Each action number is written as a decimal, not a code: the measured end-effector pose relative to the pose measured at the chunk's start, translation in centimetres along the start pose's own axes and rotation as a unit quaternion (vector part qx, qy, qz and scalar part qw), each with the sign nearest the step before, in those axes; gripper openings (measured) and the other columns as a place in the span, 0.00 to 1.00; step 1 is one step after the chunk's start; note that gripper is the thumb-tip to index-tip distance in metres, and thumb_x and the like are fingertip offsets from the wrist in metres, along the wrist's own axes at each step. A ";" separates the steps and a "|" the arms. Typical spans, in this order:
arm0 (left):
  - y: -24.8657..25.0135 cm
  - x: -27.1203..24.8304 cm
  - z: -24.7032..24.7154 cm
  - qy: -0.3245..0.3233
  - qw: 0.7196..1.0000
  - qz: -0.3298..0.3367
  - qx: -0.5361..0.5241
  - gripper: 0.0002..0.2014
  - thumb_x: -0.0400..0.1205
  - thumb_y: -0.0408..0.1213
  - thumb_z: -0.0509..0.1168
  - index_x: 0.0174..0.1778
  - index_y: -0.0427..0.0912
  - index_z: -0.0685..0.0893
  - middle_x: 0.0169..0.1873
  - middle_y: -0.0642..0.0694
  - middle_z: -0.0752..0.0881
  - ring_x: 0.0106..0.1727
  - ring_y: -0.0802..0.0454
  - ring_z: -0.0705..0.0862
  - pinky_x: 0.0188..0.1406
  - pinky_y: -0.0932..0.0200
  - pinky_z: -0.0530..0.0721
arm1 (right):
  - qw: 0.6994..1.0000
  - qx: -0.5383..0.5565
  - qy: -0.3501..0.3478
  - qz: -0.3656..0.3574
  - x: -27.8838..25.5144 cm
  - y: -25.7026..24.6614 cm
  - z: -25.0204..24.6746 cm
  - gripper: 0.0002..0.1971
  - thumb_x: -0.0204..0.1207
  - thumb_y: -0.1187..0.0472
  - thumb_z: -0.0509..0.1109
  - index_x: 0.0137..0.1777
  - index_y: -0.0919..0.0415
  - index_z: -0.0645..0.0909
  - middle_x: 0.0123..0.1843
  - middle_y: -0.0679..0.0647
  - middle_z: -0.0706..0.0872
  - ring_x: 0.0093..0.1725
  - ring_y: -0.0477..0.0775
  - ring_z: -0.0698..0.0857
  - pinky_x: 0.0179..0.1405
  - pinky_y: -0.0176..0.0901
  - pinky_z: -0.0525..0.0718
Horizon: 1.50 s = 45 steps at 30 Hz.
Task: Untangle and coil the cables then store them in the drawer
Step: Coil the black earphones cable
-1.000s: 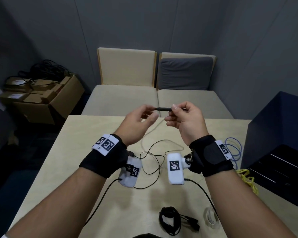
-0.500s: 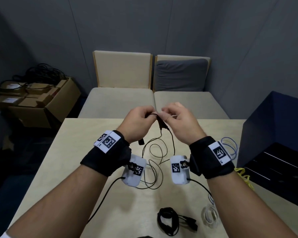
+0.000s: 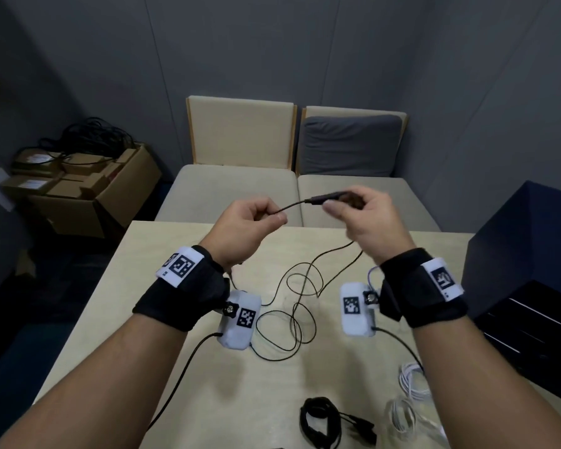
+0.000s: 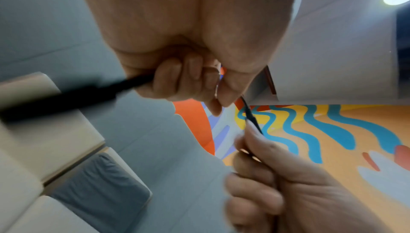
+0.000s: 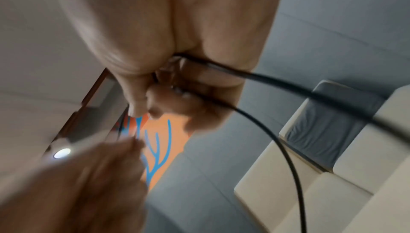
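Head view: the bench (image 3: pixel 136 319) fills the lower middle, a pale, smooth wooden top with straight edges. Its left half is bare and gives the widest room; past the left edge lies dark floor. Two beige upholstered sofa seats (image 3: pixel 227 192) sit just beyond the bench's far edge, with a grey cushion against the right backrest. A dark blue, hard-sided cabinet (image 3: pixel 525 241) stands at the bench's right edge and closes off that side. Brown cardboard boxes (image 3: pixel 88 189) are stacked on the floor, well to the left of the bench.

A thin, round black cable (image 3: pixel 292 319) lies in loose overlapping loops on the bench's middle and rises from there to both hands, which are raised above the bench's far edge. The left hand (image 3: pixel 246 225) has its fingers curled round the cable, thumb and forefinger pinching it. The right hand (image 3: pixel 370 218) pinches the cable's thicker, straight plug end; the right wrist view shows two strands running out from its curled fingers. A short taut length spans the gap between the hands.

Near the bench's front edge lies a coiled black cable (image 3: pixel 318 419), bundled tight. Just right of it, toward the bench's right edge, is a white coil (image 3: pixel 408 380) of thin cord.
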<state>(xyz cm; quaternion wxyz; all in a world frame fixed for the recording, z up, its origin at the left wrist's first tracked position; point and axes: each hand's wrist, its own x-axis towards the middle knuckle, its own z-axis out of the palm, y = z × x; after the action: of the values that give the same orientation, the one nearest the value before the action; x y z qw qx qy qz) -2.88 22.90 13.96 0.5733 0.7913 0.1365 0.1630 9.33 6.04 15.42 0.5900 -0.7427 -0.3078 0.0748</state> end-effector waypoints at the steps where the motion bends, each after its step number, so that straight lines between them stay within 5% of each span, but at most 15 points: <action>1: -0.4 -0.2 -0.1 -0.012 1.000 -0.003 -0.005 0.09 0.83 0.38 0.65 0.40 0.37 0.84 0.24 0.50 0.70 0.27 0.50 0.64 0.26 0.60 0.62 | 1.000 -0.009 0.020 -0.021 0.4 -0.3 -0.7 0.07 0.76 0.59 0.74 0.37 0.56 0.83 0.20 0.38 0.76 0.21 0.39 0.71 0.24 0.35 0.69; 5: -1.5 -0.4 0.5 -0.055 0.997 -0.013 -0.049 0.15 0.85 0.43 0.60 0.34 0.43 0.81 0.21 0.59 0.70 0.24 0.57 0.65 0.25 0.62 0.62 | 0.993 -0.064 0.058 -0.080 1.7 -1.4 -2.2 0.13 0.81 0.54 0.68 0.33 0.51 0.79 0.19 0.39 0.73 0.23 0.40 0.69 0.31 0.40 0.69; 8: -1.6 -0.5 1.3 -0.081 0.994 -0.016 -0.075 0.17 0.88 0.38 0.55 0.34 0.40 0.77 0.21 0.57 0.69 0.22 0.59 0.65 0.24 0.65 0.64 | 0.993 -0.031 0.053 -0.098 2.5 -1.9 -2.2 0.13 0.82 0.54 0.64 0.35 0.49 0.79 0.21 0.37 0.75 0.23 0.38 0.72 0.31 0.38 0.68; 11: -1.3 -1.0 1.5 -0.133 0.984 -0.018 -0.115 0.16 0.85 0.43 0.57 0.33 0.41 0.78 0.21 0.53 0.68 0.22 0.56 0.65 0.23 0.62 0.61 | 0.992 -0.002 0.074 -0.099 3.3 -1.6 -2.2 0.11 0.83 0.56 0.63 0.39 0.49 0.80 0.24 0.35 0.77 0.25 0.36 0.73 0.31 0.33 0.69; 16: 1.5 -1.3 0.9 -0.212 0.925 0.008 -0.314 0.12 0.79 0.37 0.59 0.39 0.43 0.89 0.17 0.52 0.66 0.18 0.59 0.62 0.18 0.69 0.63 | 0.998 -0.057 0.034 -0.007 3.3 2.6 -0.6 0.10 0.79 0.48 0.62 0.38 0.44 0.81 0.24 0.36 0.77 0.24 0.37 0.71 0.29 0.39 0.67; 21: 3.4 0.2 0.5 -0.086 0.887 0.035 -0.453 0.12 0.83 0.37 0.57 0.58 0.37 0.80 0.22 0.51 0.78 0.19 0.59 0.68 0.23 0.65 0.60 | 0.994 -0.037 -0.099 0.020 -1.0 4.2 3.1 0.15 0.85 0.48 0.58 0.41 0.52 0.81 0.19 0.40 0.69 0.21 0.39 0.65 0.24 0.39 0.63; 25: 3.1 0.8 0.3 0.009 0.859 -0.027 -0.511 0.16 0.84 0.48 0.56 0.44 0.40 0.82 0.22 0.53 0.78 0.20 0.60 0.69 0.21 0.68 0.62 | 0.987 -0.083 -0.136 -0.030 -3.9 4.1 4.7 0.15 0.85 0.46 0.58 0.45 0.50 0.82 0.23 0.33 0.77 0.27 0.36 0.75 0.29 0.28 0.68; 29: 2.9 0.8 0.3 0.031 0.831 -0.080 -0.549 0.17 0.83 0.51 0.58 0.41 0.42 0.82 0.24 0.53 0.80 0.21 0.63 0.75 0.20 0.72 0.70 | 0.977 -0.148 -0.154 -0.024 -4.4 4.5 4.8 0.14 0.85 0.50 0.60 0.47 0.54 0.85 0.34 0.45 0.84 0.38 0.46 0.80 0.43 0.40 0.77; 34: 3.0 0.7 0.2 0.034 0.845 -0.065 -0.530 0.15 0.88 0.44 0.53 0.63 0.43 0.79 0.29 0.52 0.86 0.23 0.62 0.76 0.23 0.71 0.72 | 0.965 -0.198 -0.170 -0.028 -4.5 4.7 4.6 0.11 0.84 0.49 0.61 0.49 0.51 0.82 0.34 0.48 0.82 0.37 0.50 0.79 0.43 0.46 0.78; 39: 2.7 1.0 0.2 0.046 0.845 -0.004 -0.532 0.18 0.89 0.32 0.49 0.74 0.47 0.70 0.52 0.48 0.89 0.52 0.52 0.89 0.50 0.61 0.86 | 0.962 -0.213 -0.171 -0.014 -5.0 4.7 4.5 0.06 0.83 0.51 0.63 0.49 0.49 0.80 0.35 0.52 0.84 0.38 0.54 0.80 0.43 0.52 0.80; 42: 1.5 1.2 0.5 0.082 0.877 0.025 -0.473 0.26 0.88 0.27 0.50 0.82 0.49 0.60 0.62 0.47 0.82 0.63 0.49 0.84 0.64 0.56 0.82 | 0.968 -0.199 -0.149 -0.019 -4.9 4.1 4.1 0.05 0.82 0.53 0.64 0.46 0.50 0.80 0.32 0.56 0.83 0.35 0.55 0.79 0.40 0.53 0.79; 45: 0.4 1.7 0.9 0.122 0.923 0.059 -0.361 0.29 0.86 0.21 0.53 0.82 0.45 0.60 0.62 0.54 0.83 0.66 0.56 0.81 0.71 0.57 0.76 | 0.965 -0.189 -0.181 -0.024 -5.2 3.0 3.9 0.05 0.81 0.55 0.66 0.45 0.51 0.81 0.28 0.52 0.81 0.28 0.49 0.75 0.34 0.47 0.76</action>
<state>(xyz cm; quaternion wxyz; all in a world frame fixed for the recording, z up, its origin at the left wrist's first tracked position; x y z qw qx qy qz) -0.95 22.69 14.30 0.7885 0.5112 0.0903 0.3299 4.46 6.10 10.25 0.3754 -0.8069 -0.4360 0.1341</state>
